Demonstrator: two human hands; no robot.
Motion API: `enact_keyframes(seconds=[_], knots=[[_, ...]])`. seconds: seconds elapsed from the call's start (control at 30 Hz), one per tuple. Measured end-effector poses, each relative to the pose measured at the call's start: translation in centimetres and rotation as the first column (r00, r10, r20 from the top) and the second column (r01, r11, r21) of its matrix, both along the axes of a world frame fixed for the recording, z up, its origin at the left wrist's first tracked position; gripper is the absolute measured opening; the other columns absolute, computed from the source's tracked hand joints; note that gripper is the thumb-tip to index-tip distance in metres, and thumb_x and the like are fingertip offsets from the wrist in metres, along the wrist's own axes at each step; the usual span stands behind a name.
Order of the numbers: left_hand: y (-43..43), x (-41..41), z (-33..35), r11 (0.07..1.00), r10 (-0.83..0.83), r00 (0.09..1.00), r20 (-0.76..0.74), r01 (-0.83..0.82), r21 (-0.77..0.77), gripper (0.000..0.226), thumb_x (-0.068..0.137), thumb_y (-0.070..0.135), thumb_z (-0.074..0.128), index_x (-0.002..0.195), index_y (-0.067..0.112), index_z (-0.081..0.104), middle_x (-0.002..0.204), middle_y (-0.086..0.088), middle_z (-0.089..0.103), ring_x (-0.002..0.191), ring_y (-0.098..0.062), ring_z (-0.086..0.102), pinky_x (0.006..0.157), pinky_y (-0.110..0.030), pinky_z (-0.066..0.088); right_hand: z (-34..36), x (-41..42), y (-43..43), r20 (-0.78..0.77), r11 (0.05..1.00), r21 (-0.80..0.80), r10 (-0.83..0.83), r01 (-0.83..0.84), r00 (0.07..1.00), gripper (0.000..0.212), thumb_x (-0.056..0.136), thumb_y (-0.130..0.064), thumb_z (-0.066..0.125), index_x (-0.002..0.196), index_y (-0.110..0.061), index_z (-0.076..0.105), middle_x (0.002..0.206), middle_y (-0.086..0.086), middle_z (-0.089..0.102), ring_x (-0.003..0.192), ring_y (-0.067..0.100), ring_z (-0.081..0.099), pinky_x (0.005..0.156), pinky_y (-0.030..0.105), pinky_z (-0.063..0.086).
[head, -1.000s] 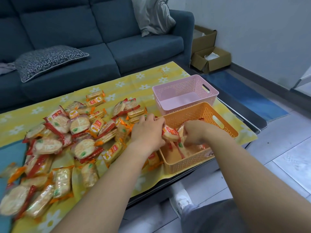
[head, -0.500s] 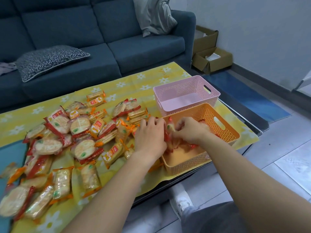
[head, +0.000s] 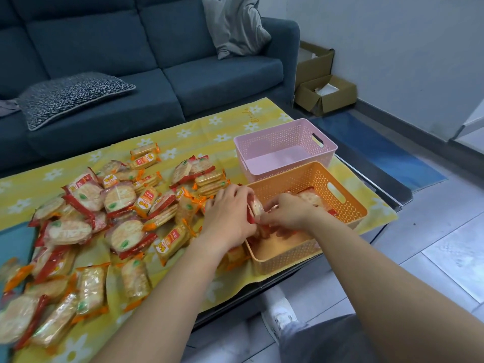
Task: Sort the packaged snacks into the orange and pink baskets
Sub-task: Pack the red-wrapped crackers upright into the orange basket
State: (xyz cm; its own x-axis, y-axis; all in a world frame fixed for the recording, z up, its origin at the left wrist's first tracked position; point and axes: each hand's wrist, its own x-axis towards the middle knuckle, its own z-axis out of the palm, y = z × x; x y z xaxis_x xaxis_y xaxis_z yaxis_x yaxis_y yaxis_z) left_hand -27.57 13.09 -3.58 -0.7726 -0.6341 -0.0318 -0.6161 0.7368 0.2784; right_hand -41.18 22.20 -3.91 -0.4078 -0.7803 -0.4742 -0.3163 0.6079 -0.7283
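**Red-edged packet** (head: 255,206): round pale crackers in clear wrap with red ends. It stands on edge between the two hands, over the 9 o'clock rim of the orange basket.

**Left grip** (head: 230,218): bare hand with its back to the camera. The fingers are curled round the packet from the 9 o'clock side and hold it.

**Right grip** (head: 288,213): bare hand reaching in over the basket from 3 o'clock. The fingertips are bent down and pinch the packet's lower red edge.

**Orange basket** (head: 349,205): at the near right corner of the worktop. One round-cracker packet (head: 311,197) lies at its 1 o'clock side, and red wrappers show under the hands.

**Pink basket** (head: 285,150): touching the orange basket at 12 o'clock, with no packet showing inside.

**Loose snacks** (head: 117,205): a wide heap at 9 o'clock of the hands. It mixes red-trimmed round crackers and orange-trimmed square ones.

**Yellow flowered cloth** (head: 199,129): covers the worktop.

**Writing:** the orange labels carry print too small to read. A cursive word at the cloth's far edge is illegible.
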Motion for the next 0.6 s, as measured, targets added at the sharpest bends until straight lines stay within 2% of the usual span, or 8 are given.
enact_keyframes(seconds=[0.1, 0.2, 0.23, 0.3, 0.37, 0.43, 0.53, 0.6], knots=[[0.0, 0.2, -0.1, 0.999, 0.020, 1.000, -0.021, -0.019, 0.041, 0.079, 0.074, 0.034, 0.077, 0.143, 0.031, 0.037, 0.145, 0.005, 0.041, 0.135, -0.021, 0.036, 0.109, -0.044, 0.038, 0.4, -0.7, 0.4, -0.022, 1.000, -0.003, -0.030, 0.030, 0.999, 0.022, 0.084, -0.012, 0.072, 0.104, -0.006, 0.067, 0.082, 0.017, 0.077, 0.074, 0.034, 0.077, 0.073, 0.052, 0.064], [0.0, 0.2, 0.0, 0.997, 0.045, 0.998, -0.053, -0.042, 0.062, 0.091, 0.074, 0.033, 0.078, 0.149, 0.031, 0.027, 0.149, 0.002, 0.040, 0.138, -0.023, 0.035, 0.111, -0.046, 0.038, 0.7, -1.3, 0.7, -0.216, 0.993, -0.112, -0.064, 0.041, 0.974, 0.022, 0.081, -0.018, 0.076, 0.093, -0.015, 0.058, 0.074, 0.000, 0.067, 0.061, 0.019, 0.066, 0.057, 0.034, 0.057], [0.1, 0.2, 0.0, 0.997, 0.045, 0.997, -0.062, -0.041, 0.063, 0.095, 0.073, 0.034, 0.079, 0.150, 0.033, 0.022, 0.149, 0.001, 0.039, 0.139, -0.025, 0.035, 0.111, -0.046, 0.037, 0.7, -1.1, 0.7, -0.255, 0.988, -0.147, -0.082, 0.045, 0.963, 0.024, 0.079, -0.018, 0.079, 0.085, -0.018, 0.055, 0.069, -0.003, 0.061, 0.057, 0.016, 0.060, 0.052, 0.031, 0.051], [0.6, 0.2, 0.1, 0.999, 0.022, 0.997, -0.071, -0.019, 0.044, 0.099, 0.072, 0.039, 0.079, 0.150, 0.040, 0.017, 0.147, -0.002, 0.034, 0.138, -0.028, 0.034, 0.109, -0.047, 0.035, 0.4, -0.3, 0.5, -0.277, 0.987, -0.156, -0.072, 0.029, 0.958, 0.025, 0.075, -0.012, 0.079, 0.083, -0.017, 0.055, 0.069, -0.003, 0.061, 0.059, 0.020, 0.063, 0.048, 0.032, 0.050], [1.0, 0.2, 0.0, 1.000, -0.014, 0.998, -0.056, 0.015, 0.006, 0.088, 0.072, 0.047, 0.076, 0.145, 0.046, 0.026, 0.144, -0.001, 0.027, 0.136, -0.029, 0.032, 0.110, -0.047, 0.030, -0.2, 0.7, 0.0, -0.384, 0.994, -0.065, 0.061, -0.093, 0.921, 0.024, 0.073, -0.009, 0.076, 0.090, -0.017, 0.060, 0.078, -0.001, 0.065, 0.072, 0.024, 0.067, 0.053, 0.033, 0.053], [1.1, 0.2, -0.1, 1.000, -0.018, 0.999, -0.035, 0.018, -0.024, 0.070, 0.073, 0.054, 0.074, 0.135, 0.048, 0.041, 0.145, 0.002, 0.024, 0.135, -0.027, 0.029, 0.110, -0.046, 0.027, -0.7, 0.8, -0.5, -0.458, 0.985, 0.043, 0.170, -0.169, 0.872, 0.020, 0.076, -0.008, 0.073, 0.091, -0.018, 0.063, 0.084, -0.001, 0.065, 0.073, 0.019, 0.064, 0.054, 0.029, 0.051], [1.2, 0.1, -0.1, 0.998, -0.002, 1.000, 0.005, 0.002, -0.067, 0.056, 0.076, 0.056, 0.071, 0.127, 0.046, 0.051, 0.148, 0.004, 0.025, 0.136, -0.025, 0.029, 0.108, -0.046, 0.028, -0.4, -0.9, -0.2, -0.492, 0.997, 0.023, 0.073, -0.071, 0.867, 0.023, 0.081, -0.006, 0.065, 0.094, -0.023, 0.071, 0.092, -0.002, 0.069, 0.076, 0.019, 0.068, 0.063, 0.036, 0.062], [1.3, -0.1, 0.1, 0.996, -0.008, 0.999, 0.033, 0.011, -0.092, 0.053, 0.079, 0.052, 0.070, 0.128, 0.042, 0.053, 0.150, 0.003, 0.024, 0.136, -0.027, 0.027, 0.109, -0.046, 0.028, -0.2, -2.3, 0.5, -0.598, 0.998, -0.015, -0.052, 0.054, 0.799, 0.031, 0.081, -0.006, 0.064, 0.107, -0.022, 0.070, 0.100, 0.001, 0.070, 0.084, 0.022, 0.067, 0.069, 0.037, 0.061]])
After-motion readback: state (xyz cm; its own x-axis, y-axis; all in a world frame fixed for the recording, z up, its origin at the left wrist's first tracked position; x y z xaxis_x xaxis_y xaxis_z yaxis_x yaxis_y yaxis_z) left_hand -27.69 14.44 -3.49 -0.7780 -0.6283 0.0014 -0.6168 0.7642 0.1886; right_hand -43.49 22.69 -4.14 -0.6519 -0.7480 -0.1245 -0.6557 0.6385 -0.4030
